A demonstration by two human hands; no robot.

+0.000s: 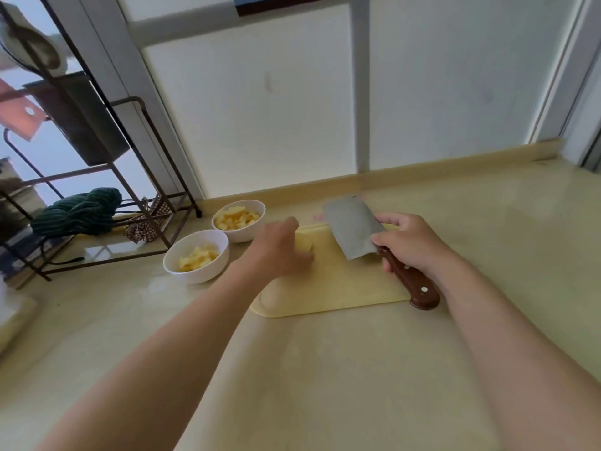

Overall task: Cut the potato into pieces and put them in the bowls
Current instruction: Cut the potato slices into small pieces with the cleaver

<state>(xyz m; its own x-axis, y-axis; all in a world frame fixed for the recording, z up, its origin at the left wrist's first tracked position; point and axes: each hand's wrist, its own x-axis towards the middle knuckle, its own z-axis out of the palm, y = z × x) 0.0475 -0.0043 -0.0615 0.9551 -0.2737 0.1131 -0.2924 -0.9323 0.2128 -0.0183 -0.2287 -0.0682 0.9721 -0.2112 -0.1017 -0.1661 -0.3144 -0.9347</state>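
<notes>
R hand (410, 245) clenched on cleaver (353, 230) handle, blade over board (341, 288). L hand (282, 250) on potato (305, 246) at board's left; blurred, can't tell if gripping. Near bowl (201, 275) & far bowl (247, 235) hold pieces.

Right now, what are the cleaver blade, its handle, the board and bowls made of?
Cleaver blade: dull grey, matte; likely steel. Handle: reddish-brown with pale rivets; probably wood. Board: pale yellow, smooth; plastic perhaps. Bowls: glossy white; likely ceramic.
</notes>
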